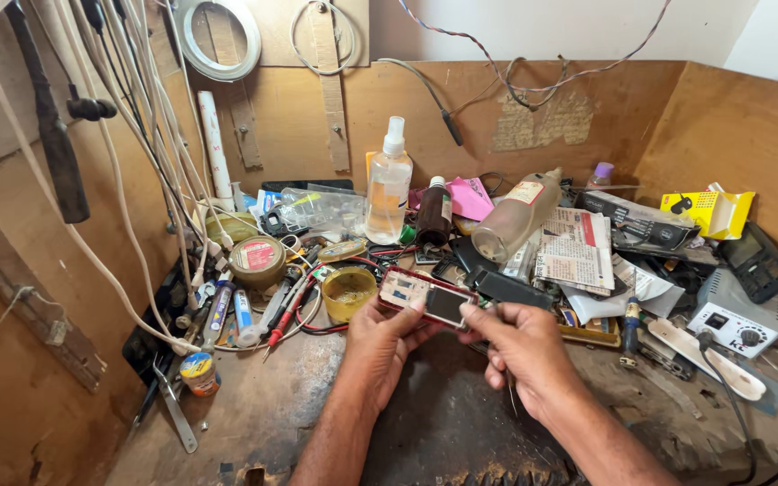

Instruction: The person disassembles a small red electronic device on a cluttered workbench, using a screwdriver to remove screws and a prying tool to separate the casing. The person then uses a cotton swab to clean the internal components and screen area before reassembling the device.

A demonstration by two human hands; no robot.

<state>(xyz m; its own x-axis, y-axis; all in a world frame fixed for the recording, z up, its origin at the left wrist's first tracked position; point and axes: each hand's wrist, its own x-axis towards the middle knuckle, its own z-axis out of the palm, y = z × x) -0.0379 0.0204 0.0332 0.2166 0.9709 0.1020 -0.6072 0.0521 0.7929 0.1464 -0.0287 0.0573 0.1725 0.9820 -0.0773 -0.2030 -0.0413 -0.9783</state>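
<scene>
Wide, worn worktop (pixel 425 423) boxed in by plywood walls, crowded from 9 o'clock round to 3 o'clock. White cables (pixel 137 171) hanging down at 10 o'clock. At 3 o'clock a white control box with a dial (pixel 733 319), a black calculator-like device (pixel 756 261) above it and a yellow carton (pixel 709 211) further back. At 12 o'clock a clear spray bottle (pixel 388 184), a brown bottle (pixel 434 216) just beside it, and a clear bottle lying tilted (pixel 515 219) on folded printed papers (pixel 578 252). At 10 o'clock a round tin with a lid (pixel 257 261), and near it a small yellow pot (pixel 348 292). Held up at the centre, just above the bare dark patch of worktop: a small red-framed phone (pixel 427 297), opened, long axis running from 10 o'clock down to 4 o'clock — left end higher. Left hand (pixel 384 346) closed round the phone's lower edge from beneath, thumb up on the face, forearm coming in from 6 o'clock. Right hand (pixel 520 346) touching the phone's right end at 4 o'clock, fingertips pinched together there; whether clamped on the phone or on some fine tool, cannot tell — too small. Both hands equally close, meeting at the phone, wrists angled inward, right forearm entering from 5 o'clock.
</scene>
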